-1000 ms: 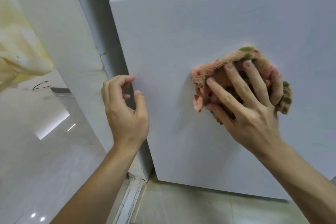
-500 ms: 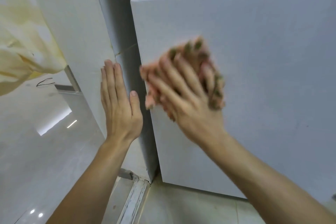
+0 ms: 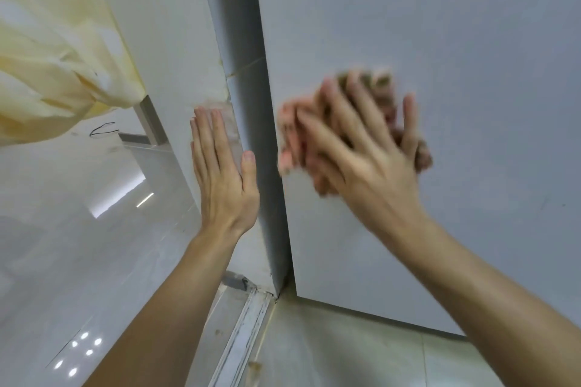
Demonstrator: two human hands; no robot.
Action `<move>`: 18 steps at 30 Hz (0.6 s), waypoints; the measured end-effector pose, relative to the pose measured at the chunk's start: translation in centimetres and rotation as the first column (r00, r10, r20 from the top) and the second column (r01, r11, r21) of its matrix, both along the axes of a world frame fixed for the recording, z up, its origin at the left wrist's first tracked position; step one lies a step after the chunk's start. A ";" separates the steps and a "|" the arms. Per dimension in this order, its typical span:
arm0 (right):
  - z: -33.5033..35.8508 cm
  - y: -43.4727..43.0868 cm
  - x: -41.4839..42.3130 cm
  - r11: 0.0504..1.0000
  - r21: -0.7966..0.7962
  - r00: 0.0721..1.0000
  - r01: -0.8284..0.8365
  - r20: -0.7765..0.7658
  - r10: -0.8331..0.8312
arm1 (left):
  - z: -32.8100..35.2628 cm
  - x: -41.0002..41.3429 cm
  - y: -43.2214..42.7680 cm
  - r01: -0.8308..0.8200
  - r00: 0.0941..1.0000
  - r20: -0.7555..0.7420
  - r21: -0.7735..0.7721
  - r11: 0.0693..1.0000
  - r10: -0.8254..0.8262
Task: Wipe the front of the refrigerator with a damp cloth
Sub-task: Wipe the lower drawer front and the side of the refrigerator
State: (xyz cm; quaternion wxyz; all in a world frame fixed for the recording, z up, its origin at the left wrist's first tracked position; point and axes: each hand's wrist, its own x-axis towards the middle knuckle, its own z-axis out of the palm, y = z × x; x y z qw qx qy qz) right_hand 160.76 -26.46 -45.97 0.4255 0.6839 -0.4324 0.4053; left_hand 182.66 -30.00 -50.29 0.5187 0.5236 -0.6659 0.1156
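One right hand [image 3: 371, 163], fingers splayed, against cloth [image 3: 290, 141]

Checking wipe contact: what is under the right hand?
A pinkish cloth, blurred, pressed against the refrigerator door by the right hand. The door patch beneath is covered.

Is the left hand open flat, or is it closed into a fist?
Open flat. The left hand shows four straight fingers held together, thumb apart, at the white wall.

A white wall [image 3: 163, 41] meets glossy pale floor tiles [image 3: 56, 245] — bright light spots glint there. Cream fabric [image 3: 47, 56] hangs at left.
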 end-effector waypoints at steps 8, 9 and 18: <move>-0.2 -2.5 4.2 0.997 -0.069 0.999 -0.038 0.015 0.039 | -0.3 -0.1 0.0 0.066 0.993 -0.099 -0.063 0.996 -0.072; -3.1 -2.0 3.9 0.999 -0.012 0.997 -0.043 -0.060 0.042 | -0.4 -0.2 0.0 0.071 0.991 -0.112 -0.066 0.995 -0.078; -19.5 1.5 -1.7 0.891 0.361 0.595 0.277 -0.792 0.136 | -3.0 -0.9 0.6 0.080 0.996 -0.050 -0.022 0.997 -0.081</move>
